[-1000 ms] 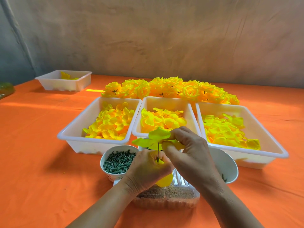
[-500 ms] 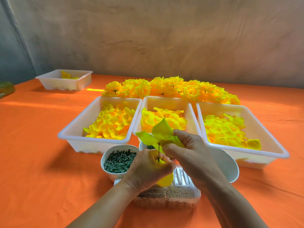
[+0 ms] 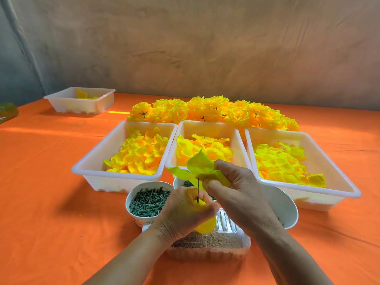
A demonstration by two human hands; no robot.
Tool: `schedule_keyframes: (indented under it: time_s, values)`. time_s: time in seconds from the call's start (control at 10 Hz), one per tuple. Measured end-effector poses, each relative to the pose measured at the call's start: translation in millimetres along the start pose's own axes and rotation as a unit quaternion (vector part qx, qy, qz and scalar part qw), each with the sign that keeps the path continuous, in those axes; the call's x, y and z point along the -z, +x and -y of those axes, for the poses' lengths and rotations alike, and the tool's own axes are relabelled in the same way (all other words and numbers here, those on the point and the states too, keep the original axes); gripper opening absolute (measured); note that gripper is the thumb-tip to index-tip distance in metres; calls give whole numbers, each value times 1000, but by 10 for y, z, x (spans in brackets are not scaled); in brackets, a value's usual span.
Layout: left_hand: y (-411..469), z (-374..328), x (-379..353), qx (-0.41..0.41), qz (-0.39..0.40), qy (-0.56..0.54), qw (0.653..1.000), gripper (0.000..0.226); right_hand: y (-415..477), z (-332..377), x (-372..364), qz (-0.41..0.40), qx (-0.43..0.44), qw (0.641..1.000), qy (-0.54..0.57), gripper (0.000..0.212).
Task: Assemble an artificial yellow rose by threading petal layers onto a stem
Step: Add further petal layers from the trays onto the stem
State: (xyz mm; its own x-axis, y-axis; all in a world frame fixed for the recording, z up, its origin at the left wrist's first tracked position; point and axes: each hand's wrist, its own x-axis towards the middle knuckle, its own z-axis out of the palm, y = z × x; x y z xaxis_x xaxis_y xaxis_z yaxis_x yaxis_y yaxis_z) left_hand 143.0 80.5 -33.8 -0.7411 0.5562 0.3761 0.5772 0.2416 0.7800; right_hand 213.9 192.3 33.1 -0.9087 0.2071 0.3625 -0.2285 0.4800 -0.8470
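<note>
My left hand [image 3: 185, 212] grips a yellow rose bud [image 3: 204, 225], and a thin dark stem [image 3: 197, 190] stands up from it between my fingers. My right hand [image 3: 234, 190] pinches a yellow-green petal layer [image 3: 200, 165] at the top of that stem. One petal of the layer stands tilted upward, another spreads to the left. The stem's tip is hidden by the layer.
Three white trays of yellow petals sit side by side: left [image 3: 90, 163], middle [image 3: 205, 125], right [image 3: 337, 182]. Finished yellow roses [image 3: 216, 110] are heaped behind them. A bowl of green stem pieces [image 3: 147, 202], a white bowl [image 3: 285, 208] and a clear lidded box [image 3: 207, 247] crowd my hands. A small tray [image 3: 82, 99] stands far left.
The petal layer has tilted up from lying flat on the stem top, one petal now standing steeply. My right hand shifted its pinch slightly; my left hand stayed put.
</note>
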Motion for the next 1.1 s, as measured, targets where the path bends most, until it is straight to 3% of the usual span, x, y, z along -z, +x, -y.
schedule_keyframes:
  time_s: [0.1,0.2,0.3,0.6,0.7,0.8,0.9,1.1]
  values:
    - [-3,14,-8,1,-11,-10,1000,19,-15,-8,-7,-27,53,997,-44,5]
    - [-2,25,-24,-17,-25,-10,999,18,-29,1,2,-39,125,984,-119,14]
    - [10,32,-34,-41,-28,-4,999,18,-40,5,30,-32,181,964,-191,23]
    - [27,-8,-26,-111,-50,31,992,22,-44,-20,73,-17,303,887,-349,20]
    - [2,-136,2,-133,-10,69,989,12,-43,-27,76,-20,328,868,-373,20]
    - [19,-107,-5,-118,22,31,992,6,-46,-33,64,-24,328,866,-377,18]
    - [7,29,-6,9,63,-76,995,29,-34,-53,66,-39,334,868,-365,19]
    - [7,85,-13,98,97,-134,981,24,-103,-57,-1,-94,363,852,-365,25]
